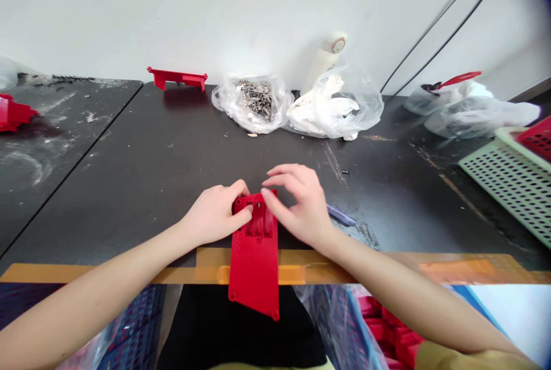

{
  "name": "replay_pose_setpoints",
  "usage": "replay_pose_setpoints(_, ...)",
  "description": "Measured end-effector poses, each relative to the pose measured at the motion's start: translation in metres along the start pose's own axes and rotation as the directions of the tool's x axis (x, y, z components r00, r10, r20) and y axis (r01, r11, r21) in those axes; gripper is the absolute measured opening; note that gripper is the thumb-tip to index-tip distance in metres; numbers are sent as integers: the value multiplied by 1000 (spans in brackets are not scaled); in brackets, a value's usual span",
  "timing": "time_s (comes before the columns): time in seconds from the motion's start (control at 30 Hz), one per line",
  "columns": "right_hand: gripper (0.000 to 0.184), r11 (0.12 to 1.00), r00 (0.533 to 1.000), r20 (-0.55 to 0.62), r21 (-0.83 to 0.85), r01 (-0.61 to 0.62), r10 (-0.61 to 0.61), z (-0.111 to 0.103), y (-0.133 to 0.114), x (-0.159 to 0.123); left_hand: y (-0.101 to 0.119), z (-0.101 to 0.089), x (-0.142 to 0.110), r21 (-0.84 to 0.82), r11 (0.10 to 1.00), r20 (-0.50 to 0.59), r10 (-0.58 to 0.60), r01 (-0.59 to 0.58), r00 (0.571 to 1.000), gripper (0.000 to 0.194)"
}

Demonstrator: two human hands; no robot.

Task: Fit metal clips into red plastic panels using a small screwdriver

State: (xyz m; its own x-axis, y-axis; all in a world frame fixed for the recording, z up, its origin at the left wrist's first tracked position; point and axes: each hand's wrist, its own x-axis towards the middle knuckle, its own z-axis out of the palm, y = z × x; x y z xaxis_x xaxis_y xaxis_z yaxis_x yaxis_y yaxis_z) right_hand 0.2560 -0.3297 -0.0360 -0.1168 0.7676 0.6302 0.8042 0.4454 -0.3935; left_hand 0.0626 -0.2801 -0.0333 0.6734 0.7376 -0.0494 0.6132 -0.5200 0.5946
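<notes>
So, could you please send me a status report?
Left hand gripping red part near top. Right hand open beside it, contact unclear. Part overhangs table edge. Blue item beside wrist, seemingly clear.

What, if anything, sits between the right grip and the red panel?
Nothing visible. The right grip is open at the far right corner of the red panel; contact there is unclear. The left grip holds the far left side, clear of that corner.

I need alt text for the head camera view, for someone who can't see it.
A person's left hand grips the upper end of a red plastic panel jutting over the front edge of a black table, while the right hand, loosely open, is at the panel's upper right corner. Behind sits a clear bag of small metallic pieces.
</notes>
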Motion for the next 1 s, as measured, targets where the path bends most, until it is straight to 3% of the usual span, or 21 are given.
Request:
replay_pose_setpoints(0.1,17,978,980,8,-59,-199,200,-19,22,13,-3,0,1,-32,999,-2,12,-12,1000,11)
replay_pose_setpoints(0.13,22,945,947,78,-132,-299,311,-27,30,16,-4,1,1,-42,999,-5,17,-17,1000,11)
replay_pose_setpoints(0.2,32,846,816,261,-302,-439,517,-43,46,17,-5,1,1,-62,998,-19,28,-30,999,12)
replay_pose_setpoints(0.27,35,824,747,361,-348,-448,559,-56,59,11,-6,1,2,-87,995,-47,41,-45,998,12)
replay_pose_setpoints(0.33,33,845,720,444,-321,-429,534,-66,68,-1,-7,1,3,-126,990,-66,59,-67,996,12)
replay_pose_setpoints(0.47,22,881,731,494,-215,-422,471,-73,76,-27,-7,0,6,-218,972,-63,75,-87,995,17)
replay_pose_setpoints(0.6,21,851,766,391,-96,-517,510,-74,75,-41,-6,1,9,-314,949,-51,8,-24,999,21)
replay_pose_setpoints(0.73,33,785,761,298,59,-617,576,-74,66,-49,-7,8,8,-483,871,15,-94,90,995,33)
replay_pose_setpoints(0.9,40,730,744,447,248,-637,497,-74,44,-56,0,18,-11,-641,746,-1,-238,182,971,38)
replay_pose_setpoints(1.0,57,668,759,481,390,-633,438,-76,27,-53,7,20,-28,-696,688,-22,-309,207,951,38)
